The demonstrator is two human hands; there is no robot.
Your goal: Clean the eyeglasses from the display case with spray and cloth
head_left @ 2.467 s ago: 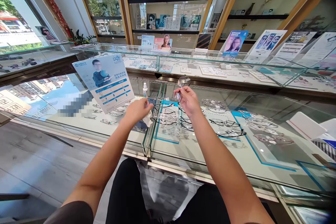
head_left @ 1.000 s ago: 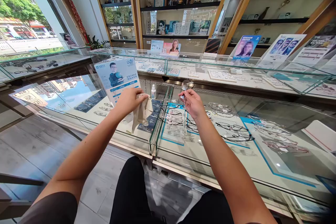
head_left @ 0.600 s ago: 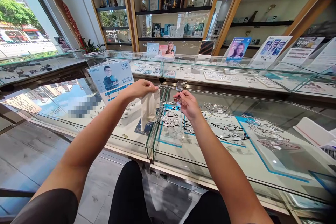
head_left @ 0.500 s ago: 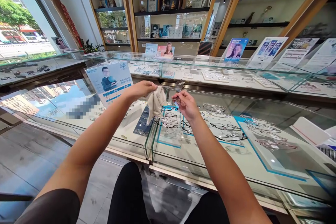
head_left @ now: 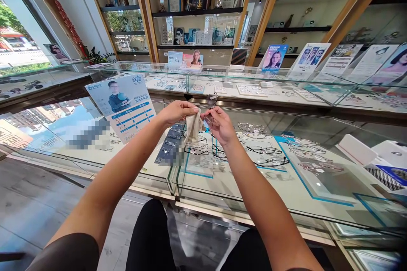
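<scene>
Right grip (head_left: 223, 126) clamped on dark thin-rimmed glasses (head_left: 211, 100), round and clear, turned on end; left grip (head_left: 179, 111) pinched on a limp beige cloth (head_left: 192, 130). Glass case (head_left: 241, 186) beneath contains rows of spectacles (head_left: 271, 162). Held glasses project upward and leftward from the right grip, just beside the cloth.

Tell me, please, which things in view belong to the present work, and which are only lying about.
In the work:
pale cloth, held in the left hand
thin-framed glasses, held in the right hand

Lying about:
information card, at the left
open white box, at the right
black-framed glasses, on display
blue poster, behind
</scene>
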